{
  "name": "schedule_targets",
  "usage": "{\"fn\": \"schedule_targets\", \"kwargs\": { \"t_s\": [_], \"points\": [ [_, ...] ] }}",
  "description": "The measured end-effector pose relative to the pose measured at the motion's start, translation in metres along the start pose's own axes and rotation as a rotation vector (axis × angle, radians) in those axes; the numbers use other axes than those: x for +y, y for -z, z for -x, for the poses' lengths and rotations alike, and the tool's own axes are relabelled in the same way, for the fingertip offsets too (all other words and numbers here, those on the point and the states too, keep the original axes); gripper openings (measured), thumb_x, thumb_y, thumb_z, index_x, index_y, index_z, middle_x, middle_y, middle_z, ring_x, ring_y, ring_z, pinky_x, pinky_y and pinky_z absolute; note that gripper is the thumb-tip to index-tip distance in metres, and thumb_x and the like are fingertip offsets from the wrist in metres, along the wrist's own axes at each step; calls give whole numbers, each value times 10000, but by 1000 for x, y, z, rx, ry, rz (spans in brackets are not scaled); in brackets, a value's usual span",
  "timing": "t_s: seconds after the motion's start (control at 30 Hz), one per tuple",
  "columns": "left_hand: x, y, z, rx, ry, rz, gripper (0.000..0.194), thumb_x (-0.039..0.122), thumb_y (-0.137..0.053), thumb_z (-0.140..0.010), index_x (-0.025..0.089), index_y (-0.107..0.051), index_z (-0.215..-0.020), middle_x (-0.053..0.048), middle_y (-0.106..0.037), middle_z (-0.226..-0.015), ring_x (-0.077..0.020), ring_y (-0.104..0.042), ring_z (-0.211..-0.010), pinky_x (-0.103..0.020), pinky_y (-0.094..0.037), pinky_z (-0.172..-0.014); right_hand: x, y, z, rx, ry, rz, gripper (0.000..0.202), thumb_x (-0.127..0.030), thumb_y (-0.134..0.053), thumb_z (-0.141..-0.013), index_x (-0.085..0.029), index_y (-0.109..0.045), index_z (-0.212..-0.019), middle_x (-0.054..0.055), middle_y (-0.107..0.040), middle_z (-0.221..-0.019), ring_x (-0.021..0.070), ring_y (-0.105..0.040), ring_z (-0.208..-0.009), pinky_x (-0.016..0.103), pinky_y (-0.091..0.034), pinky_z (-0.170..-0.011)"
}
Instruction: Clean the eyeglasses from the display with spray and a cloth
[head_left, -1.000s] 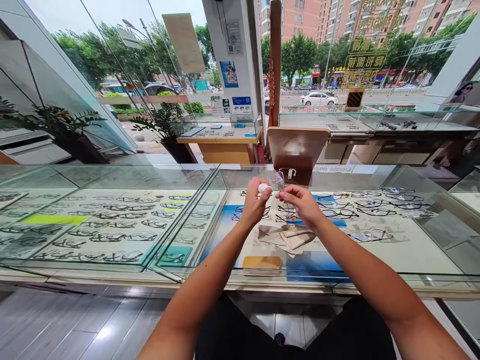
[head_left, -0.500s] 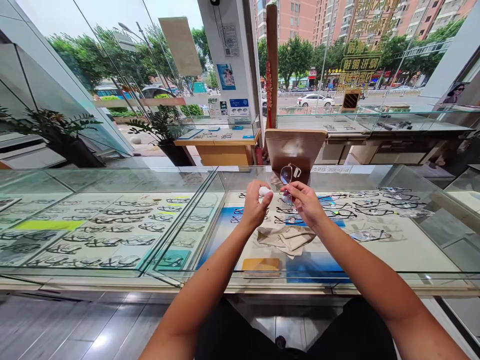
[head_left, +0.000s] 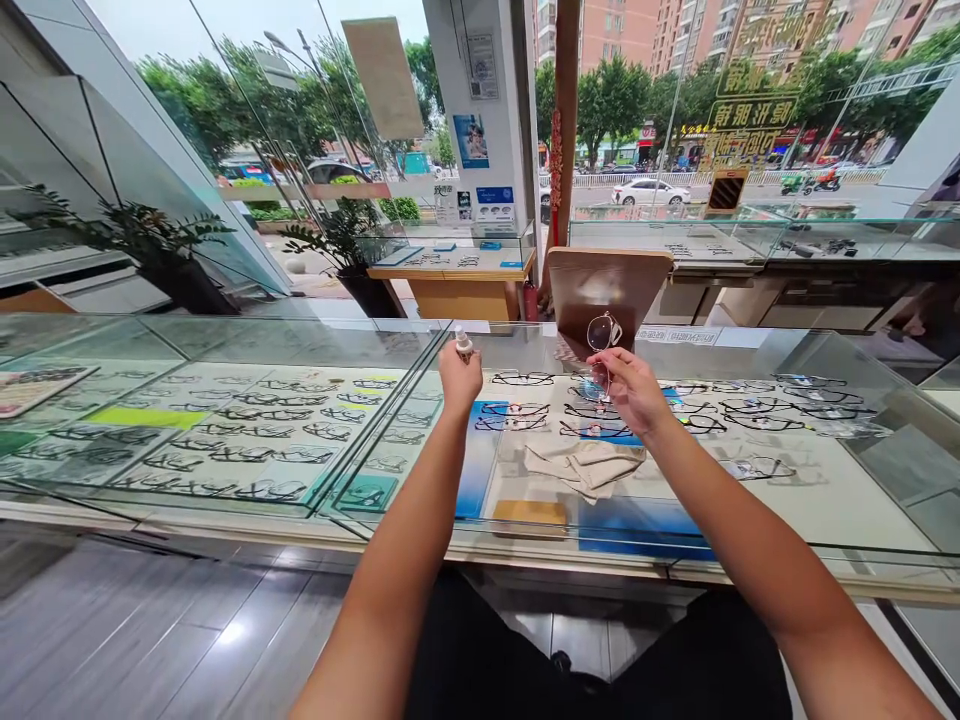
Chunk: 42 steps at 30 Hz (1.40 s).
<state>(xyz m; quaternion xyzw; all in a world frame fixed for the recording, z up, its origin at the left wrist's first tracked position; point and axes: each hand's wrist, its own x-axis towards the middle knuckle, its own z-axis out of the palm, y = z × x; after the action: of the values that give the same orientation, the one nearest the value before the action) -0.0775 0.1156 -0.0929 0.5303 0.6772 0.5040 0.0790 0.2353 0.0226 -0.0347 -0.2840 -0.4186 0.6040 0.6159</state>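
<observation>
One pair of thin-rimmed, round-lensed glasses is up in the air above the far edge of the glass-topped table, right of the seam between the two cases and in front of a brown upright board. The right hand has its fingertips pinched on the frame's lower part, one lens raised above them; exactly which part they grip is too small to tell. The left hand is closed around a small white-topped bottle, nozzle up, near the table's far edge by that seam. The two hands are well apart.

The glasses should feel very light, with wire that is springy and easily bent, and lenses that smudge and may turn slippery if wet. The safest hold would be a gentle pinch on the bridge or the rim edges, off the lens faces and without twisting the temples. The bottle looks light and firm, easy to grip round its body.

Nearer the person, a crumpled beige cloth, soft and limp, lies between the hands and the near edge. An orange-brown case sits closer to that edge, beside a blue panel. Rows of spectacle frames spread towards the far right corner.
</observation>
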Motion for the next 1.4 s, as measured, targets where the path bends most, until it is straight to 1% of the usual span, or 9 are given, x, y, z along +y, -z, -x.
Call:
{"fn": "schedule_targets", "kwargs": {
  "t_s": [0.57,0.77,0.93,1.0,1.07,1.1,1.17,1.27,1.4],
  "points": [
    [2,7,5,-142,275,-181,215,220,-692,-965,242,-573,-1142,-128,-756,-1231,-350,-698,-1225,-417,-497,-997,1,3,-2,-55,3,10,372,-499,-1046,-636,-240,-834,-798,16,-822,-923,105,-623,-760,237,-532,-730],
    [14,10,11,-145,311,-195,391,258,-722,-955,227,-528,-1294,-176,-685,-1355,-370,-653,-1315,-487,-491,-1091,-2,1,0,-53,3,10,397,-510,-1057,-602,-244,-831,-790,11,-825,-910,104,-608,-735,238,-522,-703],
    [49,23,25,253,205,-166,742,332,-824,-863,203,-408,-1464,-264,-372,-1637,-435,-413,-1535,-604,-379,-1228,-11,2,-2,-42,49,-9,380,-495,-1043,-631,-238,-814,-791,14,-816,-910,103,-609,-738,245,-525,-714],
    [68,27,38,430,28,-68,678,277,-779,-870,201,-419,-1439,-244,-400,-1599,-403,-439,-1500,-579,-391,-1222,-15,4,-3,-30,77,-18,367,-492,-1032,-650,-244,-806,-799,13,-814,-919,108,-613,-742,257,-532,-720],
    [86,28,58,467,-233,72,526,234,-723,-891,194,-484,-1358,-198,-535,-1452,-355,-529,-1389,-530,-424,-1190,-19,5,-4,-25,94,-23,364,-498,-1026,-660,-247,-807,-806,10,-813,-924,107,-614,-742,258,-532,-720],
    [95,26,71,389,-374,151,383,236,-685,-923,194,-538,-1274,-160,-614,-1311,-319,-602,-1253,-490,-471,-1124,-20,6,-4,-24,98,-25,365,-501,-1027,-659,-247,-808,-804,7,-813,-921,106,-614,-743,254,-530,-719],
    [111,20,98,-25,-633,261,102,291,-611,-1020,209,-631,-1077,-74,-688,-1010,-242,-659,-945,-397,-529,-926,-21,5,-4,-22,103,-29,372,-502,-1034,-648,-246,-810,-799,4,-813,-911,103,-609,-742,246,-520,-718],
    [126,8,137,-699,-905,193,217,406,-627,-1077,212,-723,-1072,-66,-738,-986,-229,-688,-936,-362,-516,-876,-21,4,-3,-21,107,-22,390,-504,-1038,-629,-240,-801,-791,11,-813,-903,109,-585,-728,261,-510,-717],
    [130,-4,163,-1031,-1077,-85,399,554,-735,-1010,185,-762,-1161,-115,-736,-1077,-297,-685,-1003,-389,-491,-841,-20,1,-2,-19,108,13,387,-517,-1016,-645,-240,-791,-794,15,-811,-900,115,-540,-700,282,-476,-690]
  ]
}}
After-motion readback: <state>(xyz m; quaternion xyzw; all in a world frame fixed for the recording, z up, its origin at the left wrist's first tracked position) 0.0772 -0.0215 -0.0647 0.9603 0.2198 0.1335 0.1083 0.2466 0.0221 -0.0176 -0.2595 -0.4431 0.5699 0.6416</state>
